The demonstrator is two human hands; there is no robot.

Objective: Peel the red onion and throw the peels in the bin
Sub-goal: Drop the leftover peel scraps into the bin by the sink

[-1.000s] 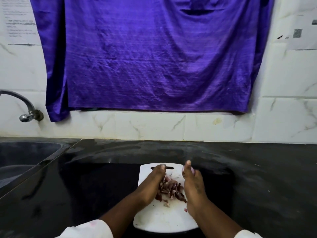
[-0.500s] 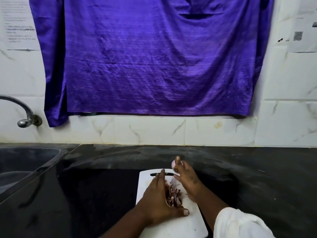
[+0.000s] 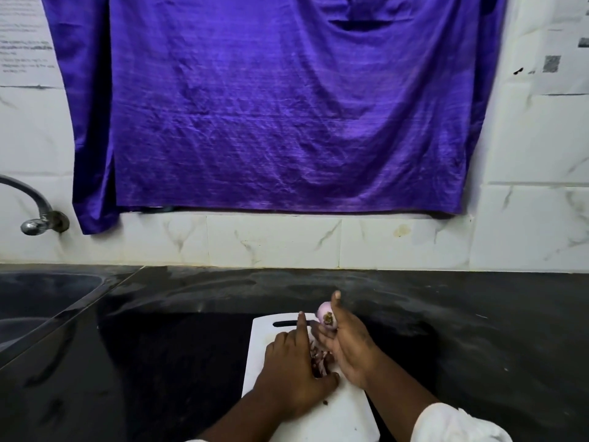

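A white rectangular plastic cutting board (image 3: 264, 355) with a slot handle at its far end lies on the glossy black stone worktop (image 3: 159, 346), near the front edge. On the board, a small heap of dark red papery onion peels (image 3: 320, 360) sits between the two hands.

The left hand (image 3: 294, 374) lies palm-down over the left side of the heap, its fingers loosely cupped around the peels, the index finger stretched toward the slot and the thumb tucked under the near side of the pile. The right hand (image 3: 347, 344) is raised at the heap's right side and grips the pale pink peeled onion (image 3: 326, 315) between the thumb and the curled fingers; the brown root end of the onion faces the camera, and it sits above the board's far right corner. The lower fingers of this hand touch the peels.

A white sleeve (image 3: 452, 424) covers the right forearm. To the left, a dark sink basin (image 3: 38, 295) is set into the worktop, with a curved metal tap (image 3: 35, 215) on the white marble-patterned tiled wall (image 3: 274, 242). A large purple cloth (image 3: 271, 106) hangs on that wall, and printed paper sheets (image 3: 22, 43) flank it.
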